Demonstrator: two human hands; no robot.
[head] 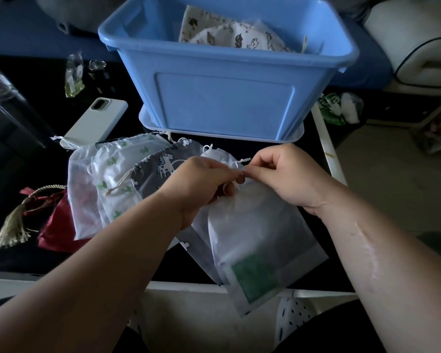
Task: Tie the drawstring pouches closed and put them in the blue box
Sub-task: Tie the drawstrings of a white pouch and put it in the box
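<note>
The left hand (pixel 201 184) and the right hand (pixel 283 174) meet above the near middle of the black table (pixel 10 256). Both are grasping: their fingers are curled and pinch the white cord (pixel 233 164) at the gathered mouth of a white pouch (pixel 260 233). This pouch is half transparent, and a green flat thing shows through its lower part. It lies under the hands, its mouth toward the far side, and its bottom end hangs over the near table edge.

The blue box (pixel 227 98) stands at the far side of the table, just behind the hands. Inside it lie white printed pouches (pixel 227 34).

Left of the hands more pouches overlap each other: a grey pouch (pixel 153 179) with animal pictures, partly under the left hand, then a white pouch with green print (pixel 117 169), then a sheer pouch (pixel 82 200). At the far left lies a red pouch (pixel 54 225) with a tassel (pixel 13 225). A phone (pixel 97 121) lies face down left of the box
</note>
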